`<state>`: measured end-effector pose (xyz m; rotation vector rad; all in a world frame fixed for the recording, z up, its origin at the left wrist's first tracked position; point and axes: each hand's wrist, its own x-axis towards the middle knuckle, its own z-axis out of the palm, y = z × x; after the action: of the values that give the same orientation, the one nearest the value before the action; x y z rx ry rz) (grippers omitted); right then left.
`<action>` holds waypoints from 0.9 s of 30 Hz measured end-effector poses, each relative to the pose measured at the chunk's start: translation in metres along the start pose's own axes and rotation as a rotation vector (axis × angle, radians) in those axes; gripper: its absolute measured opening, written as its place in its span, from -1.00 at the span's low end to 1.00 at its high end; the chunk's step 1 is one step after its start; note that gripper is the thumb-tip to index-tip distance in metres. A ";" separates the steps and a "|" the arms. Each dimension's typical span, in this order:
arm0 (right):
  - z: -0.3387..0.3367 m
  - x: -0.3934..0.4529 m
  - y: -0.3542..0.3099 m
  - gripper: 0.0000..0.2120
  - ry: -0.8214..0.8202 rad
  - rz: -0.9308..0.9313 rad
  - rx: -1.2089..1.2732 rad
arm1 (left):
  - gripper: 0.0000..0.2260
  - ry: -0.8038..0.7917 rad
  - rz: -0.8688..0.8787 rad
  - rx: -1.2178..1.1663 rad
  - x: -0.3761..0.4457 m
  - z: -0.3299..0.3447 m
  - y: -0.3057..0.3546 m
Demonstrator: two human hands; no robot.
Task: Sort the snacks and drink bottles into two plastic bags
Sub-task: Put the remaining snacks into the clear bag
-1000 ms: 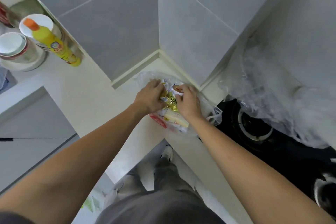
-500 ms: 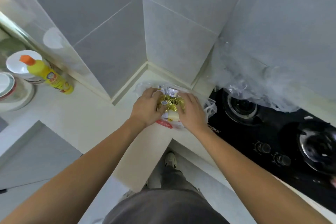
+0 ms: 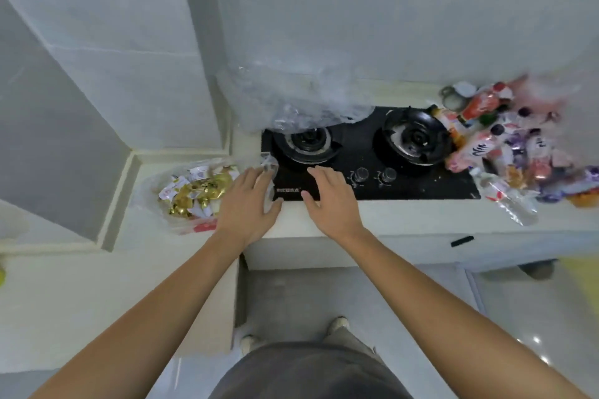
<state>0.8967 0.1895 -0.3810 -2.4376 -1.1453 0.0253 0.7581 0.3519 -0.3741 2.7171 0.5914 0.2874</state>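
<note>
- Stood in the counter's left corner, against the tiled wall: a clear plastic bag [image 3: 152, 191] holding gold-wrapped and white-wrapped snacks [image 3: 197, 193], probably parked there to keep the sorted lot apart from the rest.
- Hovered with fingers spread and relaxed over the bag's right edge: the left hand [image 3: 248, 204], gripping nothing; contact with the loose plastic handle [image 3: 267, 163] just beside the fingertips could not be told.
- Hung over the front edge of the black gas hob [image 3: 366, 159], palm down, fingers loose and extended, holding nothing: the right hand [image 3: 330, 201].
- Lay heaped at the counter's far right, well apart from both hands: the unsorted pile [image 3: 512, 146] of drink bottles and snack packets, still to be sorted, by the look of it.
- Lay on its side at the pile's near edge: a clear bottle [image 3: 502, 194] with a red-and-white label.
- Draped over the hob's back-left burner and up the wall: crumpled clear plastic sheeting [image 3: 291, 100]; whether it was the second bag could not be told.
- Read nothing with confidence: a small white brand mark on the hob's front left corner, too blurred; white lettering on a pink bottle [image 3: 479, 149], illegible; a red label on a bottle at the pile's top, likewise.
</note>
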 end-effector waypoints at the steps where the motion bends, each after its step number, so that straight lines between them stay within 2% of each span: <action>1: -0.010 -0.010 0.014 -0.50 0.023 0.036 -0.002 | -0.42 -0.015 0.035 0.002 0.005 0.006 0.017; 12: -0.117 -0.126 0.195 -0.49 0.135 0.381 -0.031 | -0.47 -0.132 0.331 -0.053 0.042 0.089 0.243; 21: -0.186 -0.194 0.356 -0.51 0.096 0.487 -0.029 | -0.49 -0.237 0.313 -0.079 0.051 0.182 0.406; 27: -0.211 -0.204 0.430 -0.50 0.037 0.530 -0.007 | -0.48 -0.287 0.264 -0.081 0.065 0.215 0.467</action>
<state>1.1178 -0.2818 -0.3972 -2.6627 -0.4573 0.1365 1.0436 -0.0805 -0.3905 2.6871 0.1383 -0.0175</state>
